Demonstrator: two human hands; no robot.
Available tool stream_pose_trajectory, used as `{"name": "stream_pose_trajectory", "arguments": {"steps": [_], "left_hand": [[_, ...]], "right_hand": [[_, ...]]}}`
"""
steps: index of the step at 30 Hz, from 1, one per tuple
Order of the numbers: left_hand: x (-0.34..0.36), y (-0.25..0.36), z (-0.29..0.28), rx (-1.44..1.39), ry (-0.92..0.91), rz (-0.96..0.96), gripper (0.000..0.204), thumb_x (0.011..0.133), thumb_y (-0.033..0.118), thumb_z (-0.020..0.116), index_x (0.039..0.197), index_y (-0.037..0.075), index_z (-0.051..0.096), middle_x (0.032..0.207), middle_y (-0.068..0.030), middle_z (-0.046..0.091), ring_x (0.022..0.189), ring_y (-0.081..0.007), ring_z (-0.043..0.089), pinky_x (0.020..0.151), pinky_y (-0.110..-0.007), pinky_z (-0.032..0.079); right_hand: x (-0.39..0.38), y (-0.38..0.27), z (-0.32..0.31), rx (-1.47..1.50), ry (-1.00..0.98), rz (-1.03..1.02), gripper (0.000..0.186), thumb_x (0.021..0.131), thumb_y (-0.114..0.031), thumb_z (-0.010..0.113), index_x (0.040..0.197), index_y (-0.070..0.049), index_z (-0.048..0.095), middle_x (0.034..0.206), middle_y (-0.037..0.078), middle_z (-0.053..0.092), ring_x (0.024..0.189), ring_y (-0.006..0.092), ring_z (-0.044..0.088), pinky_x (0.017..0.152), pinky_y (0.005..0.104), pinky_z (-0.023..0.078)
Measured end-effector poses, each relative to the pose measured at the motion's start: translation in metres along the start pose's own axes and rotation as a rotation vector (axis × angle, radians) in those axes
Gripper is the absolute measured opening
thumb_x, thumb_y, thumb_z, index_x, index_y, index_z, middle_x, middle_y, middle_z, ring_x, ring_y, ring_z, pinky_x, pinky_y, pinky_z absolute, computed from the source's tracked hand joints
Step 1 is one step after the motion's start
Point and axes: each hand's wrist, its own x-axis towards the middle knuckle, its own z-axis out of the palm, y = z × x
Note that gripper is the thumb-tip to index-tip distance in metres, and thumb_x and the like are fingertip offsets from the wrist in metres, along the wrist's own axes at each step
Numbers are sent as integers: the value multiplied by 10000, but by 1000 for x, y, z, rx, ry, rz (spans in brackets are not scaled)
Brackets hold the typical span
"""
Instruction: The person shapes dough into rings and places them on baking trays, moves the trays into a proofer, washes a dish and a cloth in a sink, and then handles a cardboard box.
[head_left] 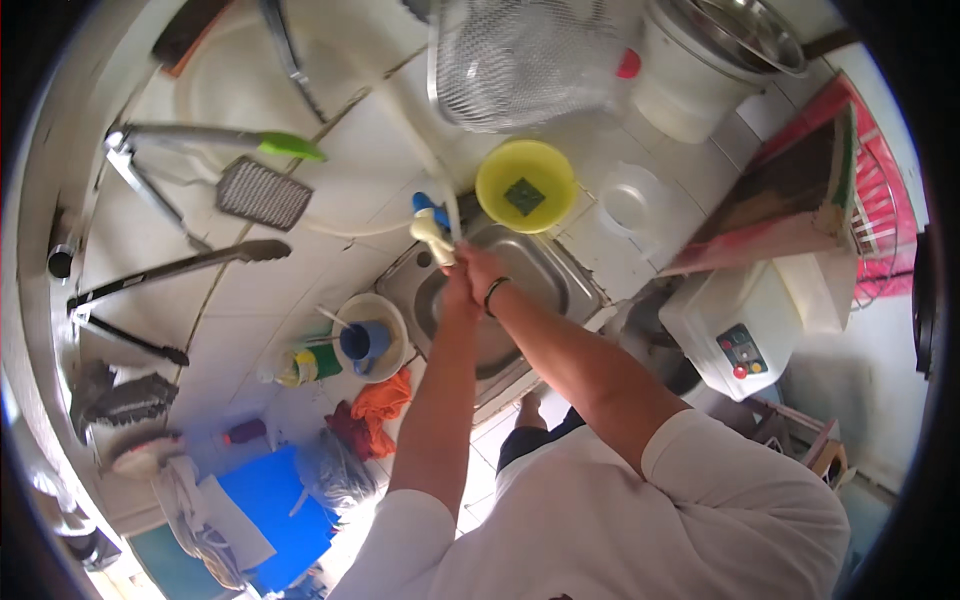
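Note:
Both hands meet over the steel sink (545,345), just below the cream tap (430,232) with its blue part (428,205). My left hand (457,287) and my right hand (484,268) press against each other with fingers curled in. Whatever lies between them, if anything, is hidden. A dark band (492,290) circles my right wrist. Beyond the sink stands a yellow basin (492,190) with a dark green scouring pad (524,197) inside. Left of the sink, a white bowl (397,362) holds a blue mug (362,343).
A wire dish rack (530,70) and a white bucket (690,95) stand at the back. A clear tub (632,200) sits right of the basin. Tongs (190,262) and a grater (262,193) hang at left. Orange cloth (382,405) lies near the bowl; a white appliance (735,310) is at right.

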Motion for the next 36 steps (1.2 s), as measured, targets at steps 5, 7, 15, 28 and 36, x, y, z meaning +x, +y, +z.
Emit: {"name": "stream_pose_trajectory", "arguments": {"steps": [5,7,15,28,36], "left_hand": [[41,29,-11,227,28,79,355,1018,361,516,1261,106,563,1204,-71,641,1107,-258,626,899,-407,529],[27,39,-16,286,57,127,358,1018,367,506,1255,106,568,1219,-75,635,1122,-256,619,914,-400,520],[-60,-13,73,2,-223,104,598,1020,485,287,1406,90,517,1426,-60,527,1331,-283,460,1057,-497,396],[-74,-12,106,-108,-75,-30,651,1010,602,368,1408,107,510,1078,-62,629,959,-245,617,828,-401,521],[-90,-3,96,39,118,227,423,1070,302,363,1377,59,524,1342,-137,573,1183,-262,597,974,-418,509]], "right_hand": [[-29,37,-1,-918,128,-715,312,942,-145,483,1154,30,630,1283,248,589,1201,384,565,1038,463,442],[-43,44,4,-859,118,-582,328,943,-176,484,1172,14,622,1299,250,580,1210,404,555,1037,478,440],[29,-25,-44,-1387,-29,-324,456,955,-319,479,1305,-37,553,1407,259,500,1246,490,509,1075,519,394],[77,0,-63,-1474,141,-215,371,951,-320,511,1204,-57,573,1061,254,687,1068,444,640,918,509,513],[31,-23,-24,-1669,137,-417,275,934,-284,528,1037,-38,595,968,243,698,907,424,692,785,539,558]]}}
